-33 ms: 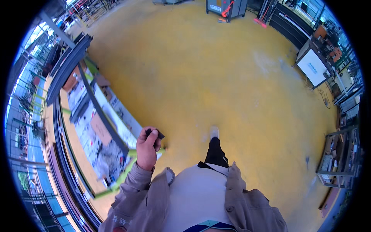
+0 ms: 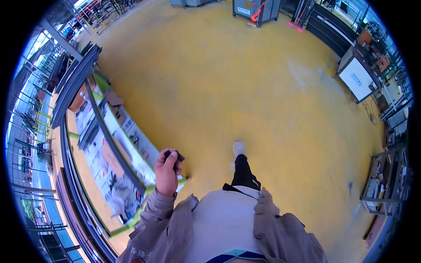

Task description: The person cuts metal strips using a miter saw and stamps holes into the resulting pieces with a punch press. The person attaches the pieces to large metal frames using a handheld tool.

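A yellow floor [image 2: 210, 87] spreads ahead of me, with a grey cabinet [image 2: 268, 9] standing on it. At my left, a green-framed bench [image 2: 119, 230] carries brown cardboard [image 2: 113, 158], crumpled plastic [image 2: 120, 193] and long dark strips [image 2: 75, 83].

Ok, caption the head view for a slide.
Left hand holding a small black piece; yellow floor and one shoe beyond.

Brightly lit and mostly even over the yellow floor [image 2: 210, 96] — duskier along its left edge, glaring blue-white beyond both far corners — and strongly bowed toward a black, blue-fringed rim.
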A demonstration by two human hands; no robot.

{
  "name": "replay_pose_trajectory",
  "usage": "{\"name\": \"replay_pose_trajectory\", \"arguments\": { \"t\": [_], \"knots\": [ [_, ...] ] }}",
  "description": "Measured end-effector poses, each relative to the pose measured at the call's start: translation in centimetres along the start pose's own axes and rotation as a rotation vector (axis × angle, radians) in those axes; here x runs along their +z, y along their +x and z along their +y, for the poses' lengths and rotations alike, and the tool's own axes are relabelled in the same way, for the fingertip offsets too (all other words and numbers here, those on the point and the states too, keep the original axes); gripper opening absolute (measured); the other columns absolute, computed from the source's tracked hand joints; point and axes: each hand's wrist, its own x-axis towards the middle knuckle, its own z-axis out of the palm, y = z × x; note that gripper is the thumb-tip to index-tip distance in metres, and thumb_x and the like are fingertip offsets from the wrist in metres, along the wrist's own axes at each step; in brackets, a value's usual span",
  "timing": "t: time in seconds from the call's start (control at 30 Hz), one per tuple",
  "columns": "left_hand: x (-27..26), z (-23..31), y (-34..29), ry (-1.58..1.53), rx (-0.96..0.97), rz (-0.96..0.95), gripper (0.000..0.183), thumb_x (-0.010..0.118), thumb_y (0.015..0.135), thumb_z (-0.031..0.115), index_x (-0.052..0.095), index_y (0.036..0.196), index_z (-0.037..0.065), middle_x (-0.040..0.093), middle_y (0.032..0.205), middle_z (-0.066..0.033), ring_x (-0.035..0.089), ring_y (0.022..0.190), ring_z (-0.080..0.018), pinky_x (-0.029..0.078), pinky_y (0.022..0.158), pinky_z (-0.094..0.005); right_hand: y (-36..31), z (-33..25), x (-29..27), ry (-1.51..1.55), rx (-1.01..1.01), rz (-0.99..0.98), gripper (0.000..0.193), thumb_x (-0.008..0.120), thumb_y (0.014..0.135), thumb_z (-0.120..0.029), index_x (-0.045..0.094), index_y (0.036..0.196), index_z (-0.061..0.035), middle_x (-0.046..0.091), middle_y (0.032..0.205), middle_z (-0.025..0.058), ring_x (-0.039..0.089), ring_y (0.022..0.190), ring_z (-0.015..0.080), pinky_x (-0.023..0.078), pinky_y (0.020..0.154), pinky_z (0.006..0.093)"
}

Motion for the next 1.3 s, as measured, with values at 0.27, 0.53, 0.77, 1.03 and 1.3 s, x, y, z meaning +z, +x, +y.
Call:
{"name": "replay_pose_trajectory", "arguments": {
  "t": [0.27, 0.53, 0.77, 1.03, 1.3],
  "knots": [
    [4.5, 1.9, 23.3, -0.071, -0.12, 0.235, 0.011, 0.057, 0.095, 0.016, 0.057, 0.101, 0.007, 0.058, 0.083, -0.0021, 0.048, 0.057, -0.0061, 0.034, 0.043, -0.0193, 27.5, -11.9, -50.6, -0.33, -0.264, 0.403, 0.026, 0.054, 0.084, -0.026, 0.07, 0.099, -0.0099, 0.067, 0.103, 0.0185, 0.063, 0.1, 0.0331, 0.05, 0.085, 0.0451],
    [1.6, 4.7, 48.7, -0.208, 0.011, 0.494, 0.006, 0.055, 0.095, 0.011, 0.053, 0.1, 0.008, 0.062, 0.088, -0.0051, 0.046, 0.056, -0.0065, 0.035, 0.046, -0.0194, 38.1, -39.7, -110.4, 0.908, -0.725, 0.821, 0.012, 0.062, 0.09, -0.019, 0.064, 0.091, -0.0072, 0.056, 0.062, 0.0012, 0.049, 0.049, 0.0103, 0.04, 0.045, 0.0276],
    [-2.6, 16.6, 76.3, -0.127, 0.059, 0.476, 0.007, 0.054, 0.096, 0.013, 0.052, 0.101, 0.008, 0.061, 0.087, -0.005, 0.048, 0.058, -0.0064, 0.036, 0.047, -0.0199, 45.7, -46.9, -111.7, 0.527, -0.416, 0.598, 0.035, 0.059, 0.09, -0.04, 0.063, 0.086, -0.0048, 0.06, 0.061, 0.0071, 0.059, 0.054, 0.0189, 0.048, 0.054, 0.0368],
    [-7.2, 24.7, 106.3, -0.024, 0.114, 0.509, 0.006, 0.051, 0.097, 0.011, 0.052, 0.102, 0.008, 0.061, 0.088, -0.005, 0.05, 0.059, -0.0084, 0.038, 0.047, -0.0209, 49.3, -58.6, -108.6, -0.034, -0.21, -0.036, 0.034, 0.05, 0.089, -0.035, 0.067, 0.084, -0.0059, 0.067, 0.081, 0.0147, 0.065, 0.079, 0.0298, 0.05, 0.074, 0.0444],
    [-10.3, 31.1, 132.6, -0.188, 0.006, 0.665, 0.006, 0.051, 0.097, 0.013, 0.054, 0.1, 0.009, 0.059, 0.086, -0.0045, 0.051, 0.061, -0.0103, 0.039, 0.048, -0.0222, 72.2, -78.5, -145.7, -0.533, -0.35, 0.296, 0.034, 0.048, 0.092, -0.033, 0.069, 0.095, -0.0066, 0.068, 0.097, 0.0166, 0.065, 0.092, 0.0302, 0.05, 0.082, 0.045]
  ]
}}
